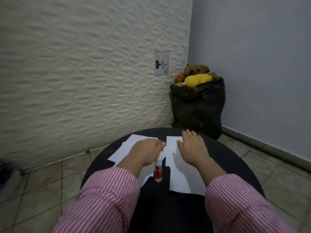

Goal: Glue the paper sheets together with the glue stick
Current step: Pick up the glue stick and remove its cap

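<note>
On a round black table (227, 158), a capped glue stick (158, 170) stands between two separate white paper sheets (127, 148) (181, 175), apparently unglued, the left hand (144, 153) hovering loosely and right hand (191, 148) flat-fingered, while a black bag (198, 106) holds plush toys (196, 76).

Both arms come in from the bottom of the frame in pink-and-white striped sleeves, cuffs ending partway up the forearms. The left hand (148, 151) is palm down, wrist bare, fingers pointing forward and a bit to the right, looking relaxed rather than curled. The right hand (191, 148) is also palm down, fingers spread and straight, lying flat. The two hands sit near each other, not touching.
</note>
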